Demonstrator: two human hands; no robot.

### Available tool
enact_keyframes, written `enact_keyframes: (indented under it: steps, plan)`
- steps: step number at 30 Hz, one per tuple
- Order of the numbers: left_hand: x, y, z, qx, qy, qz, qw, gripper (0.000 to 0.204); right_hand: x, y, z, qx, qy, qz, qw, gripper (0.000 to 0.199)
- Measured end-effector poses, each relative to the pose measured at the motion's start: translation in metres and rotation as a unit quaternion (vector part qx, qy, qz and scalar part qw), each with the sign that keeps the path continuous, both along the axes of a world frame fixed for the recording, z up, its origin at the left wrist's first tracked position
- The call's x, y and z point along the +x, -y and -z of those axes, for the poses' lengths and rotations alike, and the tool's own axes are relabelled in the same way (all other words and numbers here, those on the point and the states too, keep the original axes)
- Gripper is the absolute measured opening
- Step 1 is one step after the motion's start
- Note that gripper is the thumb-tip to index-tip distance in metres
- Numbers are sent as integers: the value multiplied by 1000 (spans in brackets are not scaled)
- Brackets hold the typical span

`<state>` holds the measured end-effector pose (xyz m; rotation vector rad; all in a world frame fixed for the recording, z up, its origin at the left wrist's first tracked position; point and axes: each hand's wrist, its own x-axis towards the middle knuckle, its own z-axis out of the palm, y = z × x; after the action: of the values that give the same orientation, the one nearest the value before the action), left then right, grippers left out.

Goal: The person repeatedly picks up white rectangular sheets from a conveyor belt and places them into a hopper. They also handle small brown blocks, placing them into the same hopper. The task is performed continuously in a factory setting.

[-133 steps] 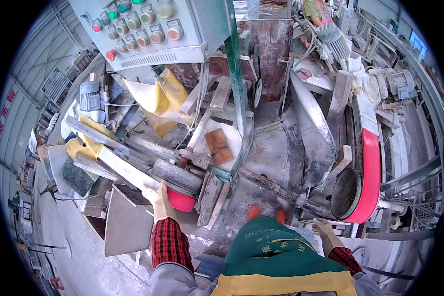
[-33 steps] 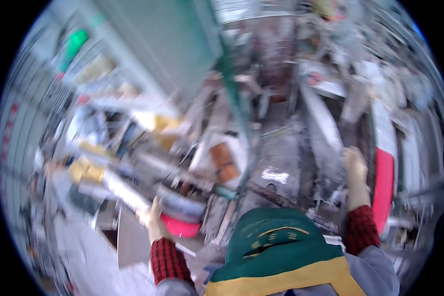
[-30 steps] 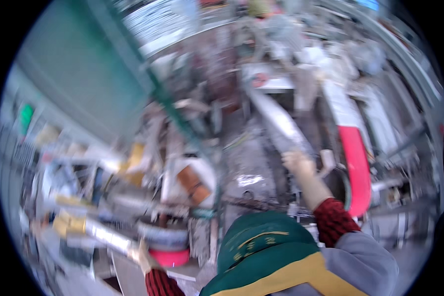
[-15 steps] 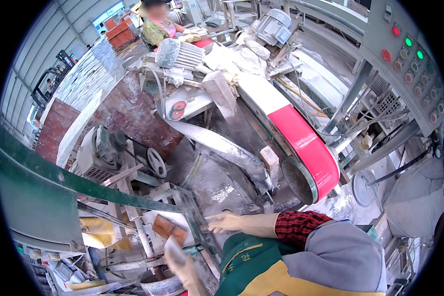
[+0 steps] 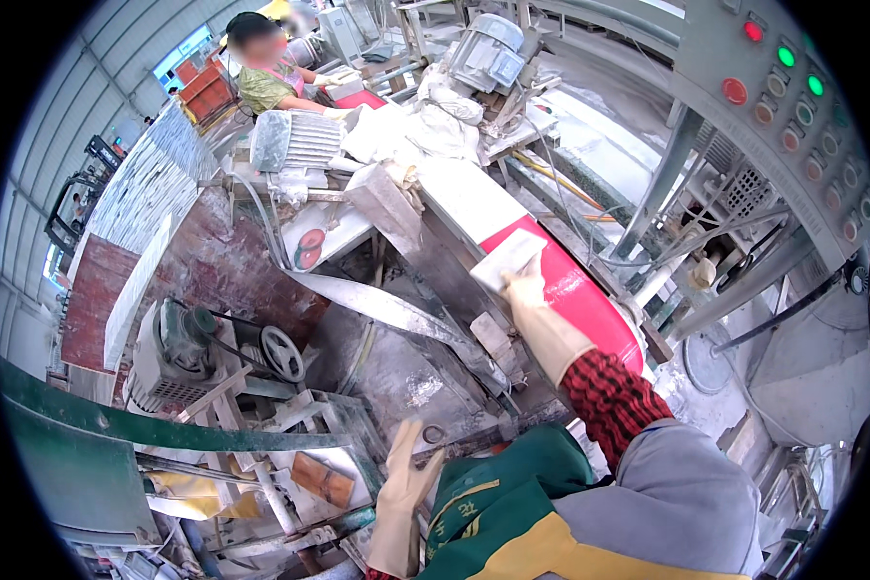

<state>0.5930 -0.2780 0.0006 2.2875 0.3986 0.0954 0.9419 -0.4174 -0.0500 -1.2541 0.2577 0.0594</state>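
Note:
A pale rectangular stone tile (image 5: pixel 504 257) is gripped at its near edge by my right hand (image 5: pixel 529 300), which wears a cream rubber glove. It is over the conveyor belt (image 5: pixel 590 307), where the white surface meets the red one; whether it touches the belt I cannot tell. My left hand (image 5: pixel 402 488), gloved the same way, is low in front of me with fingers spread and holds nothing. A brown block (image 5: pixel 323 479) lies to its left on a white surface.
At right hangs a control panel (image 5: pixel 778 116) with lit buttons. A handwheel machine (image 5: pixel 282 354) and a green metal beam (image 5: pixel 184 425) stand at left. A motor (image 5: pixel 295 142) sits beside the belt. A co-worker (image 5: pixel 266 77) handles a piece at the belt's far end.
The pale tile has passed from my left hand to my right. My right arm has reached forward and right over the red belt; my left hand has opened. The view has shifted slightly.

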Motion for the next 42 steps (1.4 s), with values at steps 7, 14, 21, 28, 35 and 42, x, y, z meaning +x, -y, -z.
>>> enact_keyframes:
  steps: [7,14,21,28,35,42]
  plan:
    - [-92,-26,30,-206,-57,-227,950,60,83,-3,63,61,73,82,992,96]
    - [-136,-27,36,-300,-70,-373,875,56,76,-3,29,-106,-93,-1,990,84]
    - [-226,-79,76,-266,-10,-408,874,52,98,66,84,239,2,-31,971,54]
    - [-318,-116,1,36,52,-635,770,40,63,66,64,180,58,-136,973,49]
    - [-444,-151,-35,179,-177,-809,531,89,-96,-34,54,85,-53,-272,957,53]
    - [-534,-198,23,27,-155,-813,561,102,-186,-50,81,166,-137,-359,908,50]
